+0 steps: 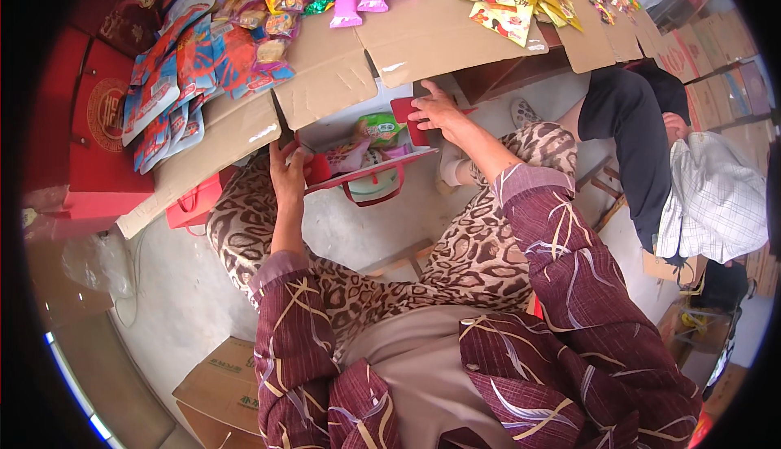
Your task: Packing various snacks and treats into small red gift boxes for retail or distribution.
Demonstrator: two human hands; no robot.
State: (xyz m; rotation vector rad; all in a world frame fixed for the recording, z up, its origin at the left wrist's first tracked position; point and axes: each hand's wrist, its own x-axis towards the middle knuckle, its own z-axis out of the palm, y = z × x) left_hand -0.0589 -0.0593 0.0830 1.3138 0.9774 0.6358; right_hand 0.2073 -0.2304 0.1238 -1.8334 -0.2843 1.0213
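A red gift box (370, 171) with a pale lining stands open below the table edge, between my knees. Snack packets lie inside it, among them a green and white packet (381, 129). My left hand (288, 174) grips the box's left side, by a small red flap. At the other end my right hand (438, 113) holds a red side flap (413, 124), its index finger stretched out past it. A red carrying handle (376, 198) hangs from the near side of the box. My palms and some fingertips are hidden.
Cardboard (455, 50) covers the table, bearing blue-orange pouches (175, 83), pink packets (346, 7) and yellow packets (504, 18). Red gift boxes (102, 115) stand at left. A person in black trousers (630, 132) sits at right. A brown carton (228, 380) is on the floor.
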